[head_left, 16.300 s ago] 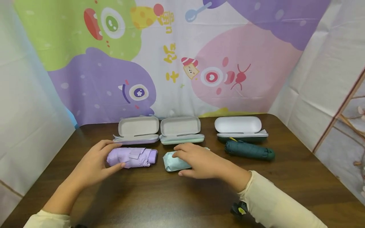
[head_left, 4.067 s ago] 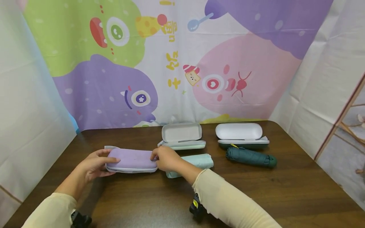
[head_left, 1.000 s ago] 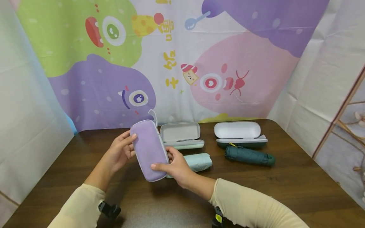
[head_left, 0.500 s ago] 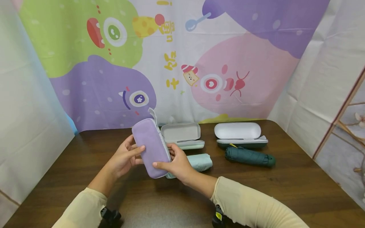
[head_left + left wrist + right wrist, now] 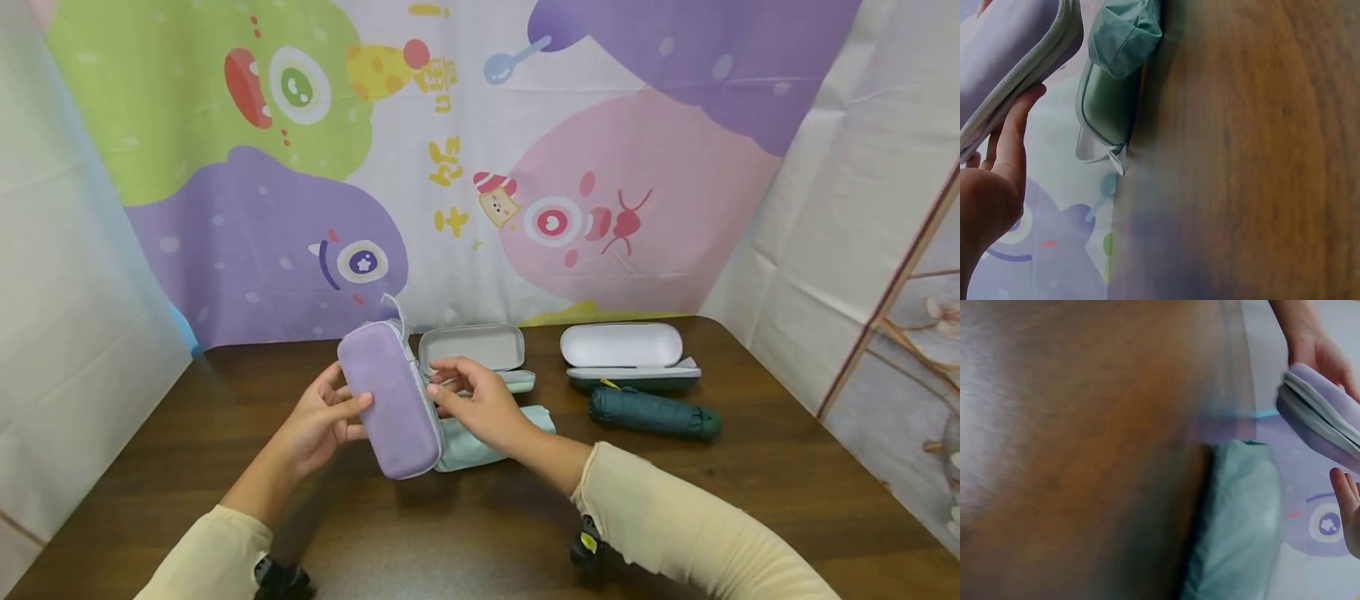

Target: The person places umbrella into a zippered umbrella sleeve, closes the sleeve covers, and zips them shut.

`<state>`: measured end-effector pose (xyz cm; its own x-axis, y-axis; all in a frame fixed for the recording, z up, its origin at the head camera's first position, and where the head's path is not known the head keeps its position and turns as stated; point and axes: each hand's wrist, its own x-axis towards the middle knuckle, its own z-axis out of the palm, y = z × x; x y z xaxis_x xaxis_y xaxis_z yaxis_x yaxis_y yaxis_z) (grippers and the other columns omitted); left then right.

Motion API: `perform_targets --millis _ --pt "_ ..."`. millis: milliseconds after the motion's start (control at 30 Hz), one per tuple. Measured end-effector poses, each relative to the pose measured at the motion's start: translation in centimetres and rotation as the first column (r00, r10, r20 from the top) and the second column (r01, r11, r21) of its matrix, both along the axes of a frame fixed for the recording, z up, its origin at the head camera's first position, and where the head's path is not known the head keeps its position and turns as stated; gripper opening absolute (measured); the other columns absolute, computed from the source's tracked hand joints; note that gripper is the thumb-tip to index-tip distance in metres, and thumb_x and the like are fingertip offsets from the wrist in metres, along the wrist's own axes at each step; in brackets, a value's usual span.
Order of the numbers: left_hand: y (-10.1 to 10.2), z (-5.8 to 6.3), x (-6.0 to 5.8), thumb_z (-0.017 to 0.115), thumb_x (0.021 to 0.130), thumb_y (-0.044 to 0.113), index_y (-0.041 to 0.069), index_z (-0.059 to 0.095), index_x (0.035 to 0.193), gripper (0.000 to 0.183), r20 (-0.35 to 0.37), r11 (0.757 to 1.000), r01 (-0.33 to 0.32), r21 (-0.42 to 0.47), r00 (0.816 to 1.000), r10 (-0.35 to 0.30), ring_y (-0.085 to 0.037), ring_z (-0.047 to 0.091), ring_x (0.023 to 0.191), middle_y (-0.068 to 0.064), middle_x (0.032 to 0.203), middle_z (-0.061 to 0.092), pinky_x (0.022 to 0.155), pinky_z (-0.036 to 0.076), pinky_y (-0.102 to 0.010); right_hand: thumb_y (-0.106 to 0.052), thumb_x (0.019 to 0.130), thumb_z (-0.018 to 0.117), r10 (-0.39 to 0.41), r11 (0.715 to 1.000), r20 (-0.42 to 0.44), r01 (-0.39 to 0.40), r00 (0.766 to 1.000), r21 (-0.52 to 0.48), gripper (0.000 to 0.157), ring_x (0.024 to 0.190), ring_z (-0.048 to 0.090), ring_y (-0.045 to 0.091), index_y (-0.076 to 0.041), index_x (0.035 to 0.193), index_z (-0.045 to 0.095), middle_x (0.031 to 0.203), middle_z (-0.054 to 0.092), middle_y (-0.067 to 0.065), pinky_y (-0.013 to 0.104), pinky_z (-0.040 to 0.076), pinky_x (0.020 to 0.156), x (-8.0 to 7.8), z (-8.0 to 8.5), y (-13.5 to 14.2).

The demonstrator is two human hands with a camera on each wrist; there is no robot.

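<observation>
A purple zip-up hard case (image 5: 390, 400) is held up, tilted, over the table in the head view. My left hand (image 5: 318, 425) grips its left side, thumb on the purple face and the other fingers behind. A pale zip band runs round its edge, with a light strap at the top. My right hand (image 5: 483, 408) hovers by the case's right edge, fingers loosely bent. In the right wrist view its fingertips (image 5: 1337, 481) are apart from the purple case (image 5: 1319, 425). Below the right hand lies a mint folded umbrella (image 5: 465, 446), partly covered by hand and case.
Behind stands an open mint case (image 5: 472, 346) with a grey lining. To the right are an open dark green case (image 5: 622, 343) and a dark green folded umbrella (image 5: 652, 411). A cartoon-print cloth (image 5: 450, 275) hangs behind the wooden table (image 5: 420, 542).
Earlier the purple case lay open behind a purple folded umbrella; now its lid is down, it is lifted, and that umbrella is out of sight. My right hand has just let go of it.
</observation>
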<state>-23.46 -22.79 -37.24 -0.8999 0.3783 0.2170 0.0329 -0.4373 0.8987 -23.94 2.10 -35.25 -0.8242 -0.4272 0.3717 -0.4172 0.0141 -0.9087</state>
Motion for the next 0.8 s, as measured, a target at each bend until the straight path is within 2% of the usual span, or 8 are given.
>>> perform_targets --millis 100,200,367,600,800 --pt "0.1 -0.2 0.2 0.055 0.093 -0.009 0.018 0.037 0.140 0.057 -0.007 1.000 -0.001 -0.013 1.000 0.001 -0.022 0.067 0.094 -0.009 0.110 0.065 0.072 0.058 -0.044 -0.006 0.092 0.064 -0.031 0.999 -0.065 0.032 0.997 0.021 0.035 0.094 0.066 0.025 0.004 0.125 0.059 0.110 0.065 0.019 0.033 0.057 0.077 -0.5 0.6 -0.1" --pt "0.5 -0.2 0.4 0.056 0.092 -0.009 0.018 0.037 0.140 0.058 -0.012 0.999 -0.010 -0.036 1.000 0.009 -0.022 0.067 0.094 -0.008 0.111 0.065 0.072 0.058 -0.043 -0.007 0.089 0.069 -0.096 0.992 -0.125 0.105 0.988 0.070 0.027 0.090 0.067 0.019 0.001 0.115 0.066 0.103 0.069 0.013 0.026 0.056 0.074 -0.7 1.1 -0.3" --pt "0.8 -0.1 0.6 0.058 0.091 -0.010 0.018 0.038 0.139 0.059 -0.018 0.996 -0.037 -0.076 0.999 0.036 -0.023 0.067 0.095 -0.008 0.112 0.065 0.072 0.058 -0.043 -0.007 0.086 0.073 -0.167 0.969 -0.188 0.197 0.968 0.152 0.009 0.072 0.063 0.009 -0.003 0.093 0.071 0.084 0.070 0.005 0.023 0.053 0.065 -0.7 1.7 -0.4" --pt "0.6 -0.1 0.6 0.060 0.088 -0.012 0.019 0.042 0.136 0.060 -0.019 0.995 -0.042 -0.091 0.999 0.041 -0.022 0.067 0.094 -0.008 0.110 0.065 0.070 0.059 -0.043 -0.008 0.087 0.072 -0.154 0.956 -0.183 0.194 0.971 0.221 0.004 0.061 0.056 0.007 -0.004 0.088 0.071 0.076 0.067 0.001 0.022 0.049 0.055 -0.7 2.2 -0.3" --pt "0.5 -0.1 0.5 0.060 0.089 -0.010 0.016 0.054 0.127 0.046 -0.030 0.996 0.002 -0.084 1.000 -0.005 -0.021 0.067 0.091 -0.007 0.108 0.065 0.068 0.059 -0.040 -0.007 0.087 0.072 -0.119 0.957 -0.238 0.175 0.964 0.230 0.003 0.061 0.056 0.009 -0.004 0.085 0.071 0.074 0.066 0.000 0.021 0.048 0.055 -0.7 2.4 0.2"
